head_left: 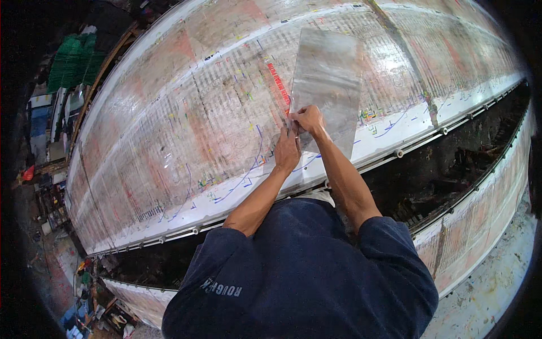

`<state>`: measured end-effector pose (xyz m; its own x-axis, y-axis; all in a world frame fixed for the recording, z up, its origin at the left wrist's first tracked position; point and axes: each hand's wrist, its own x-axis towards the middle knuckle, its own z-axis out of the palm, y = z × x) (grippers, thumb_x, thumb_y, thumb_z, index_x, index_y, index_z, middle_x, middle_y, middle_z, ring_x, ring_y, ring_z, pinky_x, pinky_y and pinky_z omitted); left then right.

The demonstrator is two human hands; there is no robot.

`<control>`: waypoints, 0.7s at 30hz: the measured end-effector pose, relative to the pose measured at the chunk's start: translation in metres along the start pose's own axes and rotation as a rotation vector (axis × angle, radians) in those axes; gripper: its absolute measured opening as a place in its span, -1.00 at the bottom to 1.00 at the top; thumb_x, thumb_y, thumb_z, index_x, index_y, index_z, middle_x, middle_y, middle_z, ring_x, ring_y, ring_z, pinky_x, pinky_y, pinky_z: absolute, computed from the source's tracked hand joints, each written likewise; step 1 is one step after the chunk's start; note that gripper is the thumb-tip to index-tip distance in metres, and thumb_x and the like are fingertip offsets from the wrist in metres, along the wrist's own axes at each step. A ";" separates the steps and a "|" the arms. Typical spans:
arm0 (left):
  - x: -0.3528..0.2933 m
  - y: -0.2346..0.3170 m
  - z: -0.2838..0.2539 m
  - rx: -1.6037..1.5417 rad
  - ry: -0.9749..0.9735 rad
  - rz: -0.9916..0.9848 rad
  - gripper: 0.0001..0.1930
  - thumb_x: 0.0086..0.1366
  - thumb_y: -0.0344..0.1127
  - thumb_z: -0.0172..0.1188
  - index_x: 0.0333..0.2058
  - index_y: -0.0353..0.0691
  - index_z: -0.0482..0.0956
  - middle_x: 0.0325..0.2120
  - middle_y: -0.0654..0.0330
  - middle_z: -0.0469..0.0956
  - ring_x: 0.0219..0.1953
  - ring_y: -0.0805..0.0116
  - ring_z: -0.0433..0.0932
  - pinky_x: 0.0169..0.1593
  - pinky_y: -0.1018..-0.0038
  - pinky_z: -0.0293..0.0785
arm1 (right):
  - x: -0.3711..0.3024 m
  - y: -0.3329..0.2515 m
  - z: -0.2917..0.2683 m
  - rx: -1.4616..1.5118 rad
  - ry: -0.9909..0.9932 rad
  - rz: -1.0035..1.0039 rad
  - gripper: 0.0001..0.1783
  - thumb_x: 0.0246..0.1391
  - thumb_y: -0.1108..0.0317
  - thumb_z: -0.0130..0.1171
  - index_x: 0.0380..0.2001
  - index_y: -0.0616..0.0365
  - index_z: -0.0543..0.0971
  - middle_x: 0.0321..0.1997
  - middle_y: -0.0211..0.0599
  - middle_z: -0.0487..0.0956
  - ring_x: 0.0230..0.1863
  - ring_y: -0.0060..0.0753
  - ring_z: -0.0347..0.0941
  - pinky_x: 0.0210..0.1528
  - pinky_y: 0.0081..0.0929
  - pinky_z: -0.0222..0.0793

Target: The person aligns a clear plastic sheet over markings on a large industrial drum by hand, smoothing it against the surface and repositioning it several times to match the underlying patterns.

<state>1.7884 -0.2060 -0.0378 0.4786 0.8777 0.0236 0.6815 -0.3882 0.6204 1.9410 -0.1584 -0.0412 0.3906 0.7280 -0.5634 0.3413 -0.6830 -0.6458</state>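
A grey, see-through rectangular sheet (pixel 326 70) lies on the long, stained work table (pixel 164 141), tilted slightly. My right hand (pixel 310 120) is over the sheet's left edge, fingertips pinched together; whatever is between them is too small to make out. Just below and to the left, my left hand (pixel 288 148) rests on the table, its fingers stretched forward to the sheet's edge near the right fingertips. A strip of red print (pixel 278 82) runs along the table beside the sheet.
Along the table's near edge runs a rail with small round knobs (pixel 399 153). Below it is a dark gap (pixel 446 175), then a second stained table (pixel 480 217). Clutter and green netting (pixel 73 62) stand at far left. A painted floor (pixel 485 294) shows at lower right.
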 end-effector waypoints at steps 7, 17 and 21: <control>0.001 -0.005 -0.006 -0.052 -0.039 0.005 -0.50 0.22 -0.38 0.20 0.16 -0.25 0.43 -0.17 -0.13 0.39 -0.19 -0.20 0.52 -0.15 0.04 0.51 | 0.016 0.012 0.010 0.026 0.034 0.004 -0.65 -0.20 0.13 0.31 -0.40 0.19 0.73 -0.32 0.06 0.69 -0.24 0.03 0.66 -0.13 -0.18 0.54; 0.005 -0.007 -0.017 -0.056 -0.195 -0.162 -0.52 0.26 -0.17 0.26 0.16 -0.01 0.52 -0.10 -0.02 0.43 -0.05 -0.11 0.53 -0.03 0.07 0.48 | 0.016 0.027 -0.145 0.310 0.259 -0.248 -0.67 0.18 0.27 0.12 -0.30 0.43 0.56 -0.51 -0.07 0.66 -0.50 -0.28 0.67 -0.46 -0.39 0.53; 0.004 -0.003 -0.018 -0.006 -0.201 -0.203 -0.51 0.25 -0.21 0.26 0.18 0.06 0.50 -0.08 0.00 0.43 -0.02 -0.09 0.53 0.01 0.07 0.48 | -0.028 -0.012 -0.259 -0.030 0.498 -0.312 -0.73 0.23 0.26 0.08 -0.34 0.31 0.53 -0.42 -0.05 0.67 -0.48 -0.24 0.68 -0.44 -0.35 0.52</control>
<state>1.7787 -0.1967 -0.0254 0.4330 0.8640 -0.2570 0.7716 -0.2079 0.6011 2.1472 -0.1860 0.1158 0.6199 0.7839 -0.0349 0.5259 -0.4480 -0.7230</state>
